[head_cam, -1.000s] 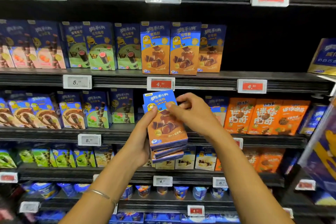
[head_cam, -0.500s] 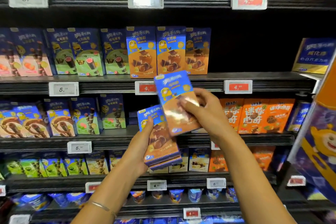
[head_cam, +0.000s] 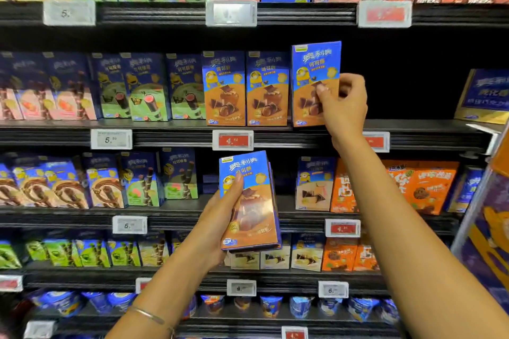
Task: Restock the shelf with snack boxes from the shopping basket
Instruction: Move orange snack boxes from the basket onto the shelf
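Note:
My right hand (head_cam: 343,107) pinches a blue and orange snack box (head_cam: 312,74) by its right edge, upright at the front of the second shelf (head_cam: 413,129), just right of two matching boxes (head_cam: 246,88). My left hand (head_cam: 220,217) grips a small stack of the same snack boxes (head_cam: 253,201) lower down, in front of the third shelf. The shopping basket is not in view.
Right of the held box the second shelf is dark and bare up to a tilted blue and gold box (head_cam: 484,96). Green and pink boxes (head_cam: 132,88) fill its left side. Price tags (head_cam: 232,140) line the shelf edges. A purple display (head_cam: 487,228) stands at the right.
My right hand lifted the top box off the stack and carried it up and right to the second shelf. My left hand kept hold of the remaining stack.

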A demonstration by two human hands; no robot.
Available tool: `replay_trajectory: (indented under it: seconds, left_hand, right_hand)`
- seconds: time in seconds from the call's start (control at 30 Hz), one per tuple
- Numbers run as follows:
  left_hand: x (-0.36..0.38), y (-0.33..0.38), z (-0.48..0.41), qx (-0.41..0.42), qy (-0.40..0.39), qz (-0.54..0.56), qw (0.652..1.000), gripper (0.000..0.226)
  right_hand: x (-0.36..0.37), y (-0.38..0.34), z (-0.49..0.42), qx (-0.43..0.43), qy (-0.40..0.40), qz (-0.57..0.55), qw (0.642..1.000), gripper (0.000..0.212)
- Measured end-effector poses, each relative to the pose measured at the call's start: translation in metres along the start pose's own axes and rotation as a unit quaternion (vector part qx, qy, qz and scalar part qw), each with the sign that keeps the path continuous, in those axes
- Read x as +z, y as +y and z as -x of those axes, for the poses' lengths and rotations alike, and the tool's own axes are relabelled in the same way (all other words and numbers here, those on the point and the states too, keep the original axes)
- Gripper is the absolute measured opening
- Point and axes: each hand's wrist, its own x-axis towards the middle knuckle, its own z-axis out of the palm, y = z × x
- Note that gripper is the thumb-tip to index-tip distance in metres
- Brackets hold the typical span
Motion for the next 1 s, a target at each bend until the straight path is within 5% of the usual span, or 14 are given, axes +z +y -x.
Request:
replay_trajectory:
  seconds: [0.4, 0.73, 0.83, 1.0]
  left_hand:
    - [0.003, 0.031, 0.006, 0.135, -0.007, -0.028, 0.990, 0.060]
    - [-0.002, 0.118, -0.023, 0.290, 0.052, 0.003, 0.956, 0.047]
    - [-0.005, 0.139, -0.031, 0.282, 0.031, 0.015, 0.959, 0.037]
    - [0.000, 0.152, -0.042, 0.244, -0.013, 0.006, 0.970, 0.061]
  right_hand:
    - [0.013, 0.016, -0.006, -0.027, -0.026, 0.119, 0.992, 0.045]
    - [0.020, 0.010, 0.003, 0.012, -0.104, 0.150, 0.983, 0.119]
    - [0.027, 0.005, 0.004, 0.027, -0.109, 0.153, 0.982, 0.135]
    - [0.035, 0.005, 0.004, 0.043, -0.109, 0.173, 0.978, 0.140]
